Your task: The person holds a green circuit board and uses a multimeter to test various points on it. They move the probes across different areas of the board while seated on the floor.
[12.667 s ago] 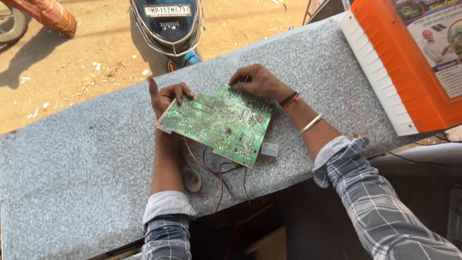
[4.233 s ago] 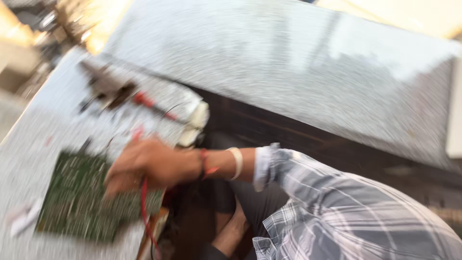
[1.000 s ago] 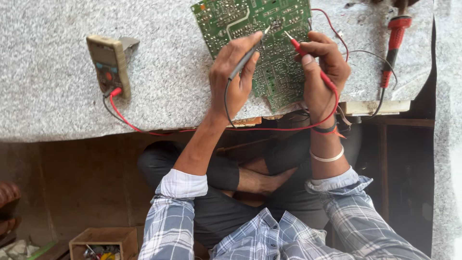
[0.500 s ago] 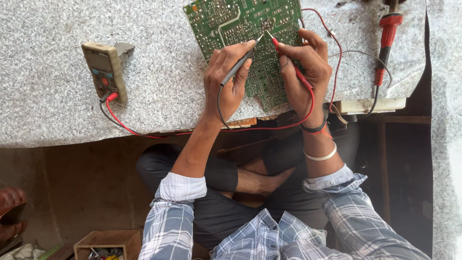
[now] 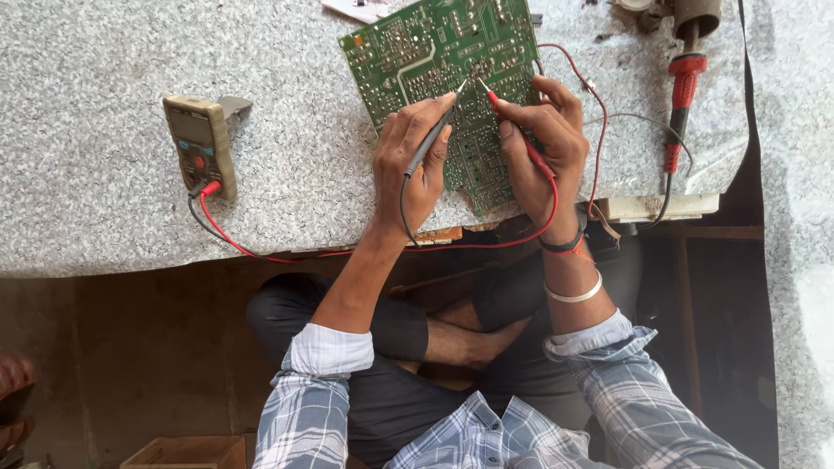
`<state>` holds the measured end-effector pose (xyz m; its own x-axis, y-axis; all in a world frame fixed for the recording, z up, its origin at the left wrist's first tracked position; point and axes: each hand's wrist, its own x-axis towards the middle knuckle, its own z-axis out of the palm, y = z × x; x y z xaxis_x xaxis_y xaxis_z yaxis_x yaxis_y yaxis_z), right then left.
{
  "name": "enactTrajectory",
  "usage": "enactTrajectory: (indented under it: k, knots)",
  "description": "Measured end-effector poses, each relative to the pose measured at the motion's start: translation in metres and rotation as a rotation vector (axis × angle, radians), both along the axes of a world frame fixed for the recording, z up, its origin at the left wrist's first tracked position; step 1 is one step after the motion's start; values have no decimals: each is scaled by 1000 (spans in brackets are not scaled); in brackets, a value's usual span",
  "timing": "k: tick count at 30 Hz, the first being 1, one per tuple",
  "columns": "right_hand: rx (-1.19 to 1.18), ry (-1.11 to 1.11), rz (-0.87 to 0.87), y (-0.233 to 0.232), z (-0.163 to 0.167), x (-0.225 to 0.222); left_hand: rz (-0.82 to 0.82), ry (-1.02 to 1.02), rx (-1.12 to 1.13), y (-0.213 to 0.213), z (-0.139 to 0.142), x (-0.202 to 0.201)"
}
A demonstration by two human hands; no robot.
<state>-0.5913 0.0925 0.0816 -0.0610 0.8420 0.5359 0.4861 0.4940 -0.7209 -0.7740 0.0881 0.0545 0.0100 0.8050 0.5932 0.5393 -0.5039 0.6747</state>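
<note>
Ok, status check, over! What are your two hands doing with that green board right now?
Left hand pinching black probe, right hand pinching red probe. Both tips on green circuit board, close together. Meter lies left, leads plugged in. Nothing blocking.

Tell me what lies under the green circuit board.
The circuit board rests on the speckled granite slab, its near corner overhanging the edge. Anything directly beneath the board is covered.

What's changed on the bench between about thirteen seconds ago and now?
Then, both hands held the bare circuit board flat on the stone counter. Now the left hand has taken up the black probe and the right hand the red probe, tips touching the board. A multimeter now lies to the left. The board remains on the counter.
</note>
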Motion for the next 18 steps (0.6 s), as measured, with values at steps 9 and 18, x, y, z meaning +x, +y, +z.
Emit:
enactTrajectory:
  k: [9,18]
  knots:
    - [8,-12,-11,-1,9,-3,10,52,10,-2,17,-2]
    - [22,0,-31,0,12,-6,15,62,8,-2,19,-3]
